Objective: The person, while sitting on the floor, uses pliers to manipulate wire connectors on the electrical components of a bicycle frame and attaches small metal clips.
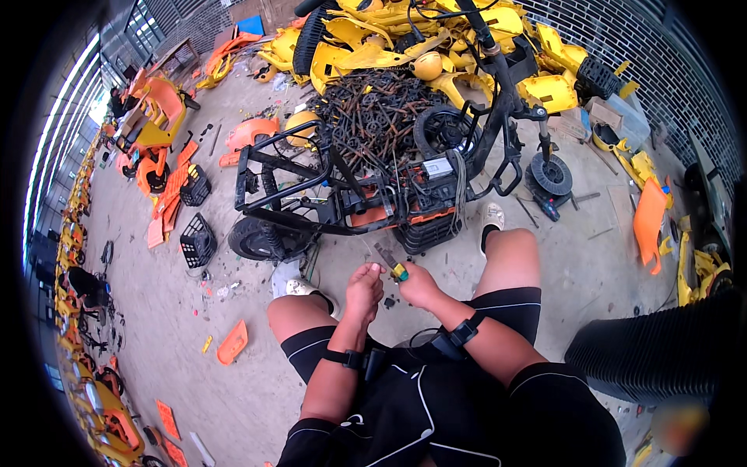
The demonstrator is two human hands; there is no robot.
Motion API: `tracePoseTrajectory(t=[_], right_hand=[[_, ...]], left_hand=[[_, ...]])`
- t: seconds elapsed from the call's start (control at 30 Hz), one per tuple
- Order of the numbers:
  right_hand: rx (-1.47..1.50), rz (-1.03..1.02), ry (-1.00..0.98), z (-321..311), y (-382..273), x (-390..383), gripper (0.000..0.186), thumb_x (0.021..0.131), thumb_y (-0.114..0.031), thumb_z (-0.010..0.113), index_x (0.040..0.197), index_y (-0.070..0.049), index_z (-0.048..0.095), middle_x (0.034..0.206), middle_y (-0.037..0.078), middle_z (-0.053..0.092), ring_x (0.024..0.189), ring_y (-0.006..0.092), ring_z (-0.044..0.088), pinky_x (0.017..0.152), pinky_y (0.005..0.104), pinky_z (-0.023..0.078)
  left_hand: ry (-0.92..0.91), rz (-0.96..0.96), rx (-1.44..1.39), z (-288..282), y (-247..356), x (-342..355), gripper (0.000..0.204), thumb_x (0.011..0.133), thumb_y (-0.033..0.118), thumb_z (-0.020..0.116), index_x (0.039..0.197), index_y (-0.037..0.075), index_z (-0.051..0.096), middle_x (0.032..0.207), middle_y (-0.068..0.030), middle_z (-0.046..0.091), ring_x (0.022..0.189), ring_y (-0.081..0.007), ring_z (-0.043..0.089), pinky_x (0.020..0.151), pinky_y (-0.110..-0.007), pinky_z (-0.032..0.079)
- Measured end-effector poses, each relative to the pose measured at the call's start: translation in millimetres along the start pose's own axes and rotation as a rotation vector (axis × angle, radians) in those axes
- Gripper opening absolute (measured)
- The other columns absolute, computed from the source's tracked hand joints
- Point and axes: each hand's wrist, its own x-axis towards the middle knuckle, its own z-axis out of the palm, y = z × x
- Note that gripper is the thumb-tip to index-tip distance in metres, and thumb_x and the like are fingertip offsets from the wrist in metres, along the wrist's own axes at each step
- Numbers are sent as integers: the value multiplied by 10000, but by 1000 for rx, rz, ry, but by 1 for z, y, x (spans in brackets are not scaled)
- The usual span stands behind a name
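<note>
Yellow-green tool (400, 272): held just below frame centre, gripped in right hand (420, 286), grey end toward upper left, beside left hand (364, 289) with fingers curled, cannot tell whether around anything. Room to move at frame left over grey floor (163, 319); tighter above, near lower edge of black scooter (426, 191).

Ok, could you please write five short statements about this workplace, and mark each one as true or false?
1. The right hand holds a tool with yellow and green on its handle. True.
2. The left hand wears a glove. False: it is bare.
3. The black vehicle frame stands beyond both hands. True.
4. The yellow panels are piled nearer to the hands than the frame is. False: they are piled beyond the frame.
5. A loose orange panel lies on the floor, left of the hands. True.
</note>
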Motion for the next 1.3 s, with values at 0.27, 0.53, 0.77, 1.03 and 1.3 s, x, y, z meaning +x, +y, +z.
tracePoseTrajectory(t=[0.27,0.53,0.77,1.03,1.3], right_hand=[[638,215,266,-33,62,54,201,828,-17,521,1013,-51,592,855,80,641,735,220,624,571,356,472],[617,388,156,-71,97,66,234,795,70,472,1017,12,519,814,129,540,647,234,563,514,350,462],[100,280,-226,-31,71,34,280,790,98,506,1037,-14,574,976,104,602,837,224,609,658,395,571],[231,286,-286,-33,45,21,213,857,-25,508,1056,-40,581,980,76,598,849,172,599,676,350,552],[-112,26,-483,-22,52,16,476,701,42,623,1166,-30,548,978,50,595,845,179,588,683,318,523]], left_hand=[[50,89,-43,-20,12,-13,177,1011,215,502,950,56,551,529,69,295,408,-49,244,378,-214,211],[31,109,-17,-29,11,-11,211,1021,263,492,1031,65,566,591,33,403,448,-64,318,399,-207,226],[181,73,30,-19,4,-4,260,1017,320,507,1051,73,582,709,12,505,513,-72,393,423,-207,239],[54,-68,16,-34,4,-7,309,1015,354,483,1096,71,574,740,27,439,614,-69,387,471,-204,272],[77,-69,-99,-32,2,-2,302,974,238,472,1158,14,557,764,2,498,603,-81,418,468,-206,292]])
